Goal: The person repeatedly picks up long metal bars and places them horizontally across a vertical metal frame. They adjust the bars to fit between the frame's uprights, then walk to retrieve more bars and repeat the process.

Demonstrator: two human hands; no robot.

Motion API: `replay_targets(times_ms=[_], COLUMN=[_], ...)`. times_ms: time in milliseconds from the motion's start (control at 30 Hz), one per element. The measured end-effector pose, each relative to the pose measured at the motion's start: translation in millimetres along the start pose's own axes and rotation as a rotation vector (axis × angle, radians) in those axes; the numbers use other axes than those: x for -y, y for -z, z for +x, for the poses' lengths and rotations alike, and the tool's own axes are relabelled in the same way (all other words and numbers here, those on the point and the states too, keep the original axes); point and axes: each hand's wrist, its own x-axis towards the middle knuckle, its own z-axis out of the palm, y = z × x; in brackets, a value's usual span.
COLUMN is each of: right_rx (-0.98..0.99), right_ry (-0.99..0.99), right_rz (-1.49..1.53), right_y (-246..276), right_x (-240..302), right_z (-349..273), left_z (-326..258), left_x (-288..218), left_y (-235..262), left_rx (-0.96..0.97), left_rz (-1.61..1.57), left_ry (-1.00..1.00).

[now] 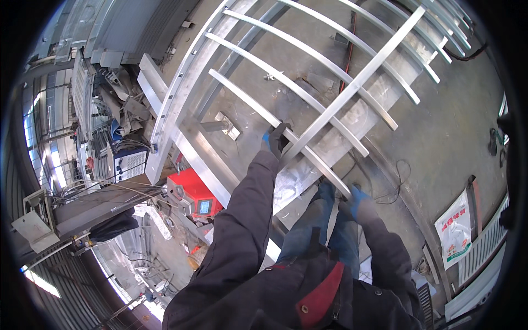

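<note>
A long silvery metal bar (247, 99) runs slantwise, from the upper left down to just in front of my legs. My left hand (276, 139), in a dark and blue glove, is closed around it near the middle, close to a crossing bar (357, 82). At its near end my right hand (356, 204), gloved the same way, grips the bar; its fingers are partly hidden. Several similar bars (308, 52) lie beyond, roughly parallel, under the crossing bar. A curved metal beam (184, 71) with small tabs along its side stands by their far left ends.
A red machine with a small screen (195, 192) sits left of my left arm. Scrap metal (124, 99) is piled farther left. A printed white sack (455, 228) lies at right, and a thin cable (404, 179) loops on the floor. A wide plate (302, 173) lies below the bars.
</note>
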Motion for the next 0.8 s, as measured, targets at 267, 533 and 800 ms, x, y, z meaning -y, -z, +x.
replay_targets(times_ms=[267,533,800], right_rx=[0.221,0.218,0.278], right_ry=[-0.099,-0.08,-0.183], right_rz=[0.036,0.481,0.923], right_y=[6,-3,-4], right_x=[-37,-30,-30], right_z=[-20,-11,2], left_z=[46,64,68], left_x=[-13,-34,-42], left_y=[25,31,33], left_rx=[-0.037,0.008,-0.066], left_rz=[-0.122,-0.097,-0.124], left_ry=[-0.045,-0.089,-0.107])
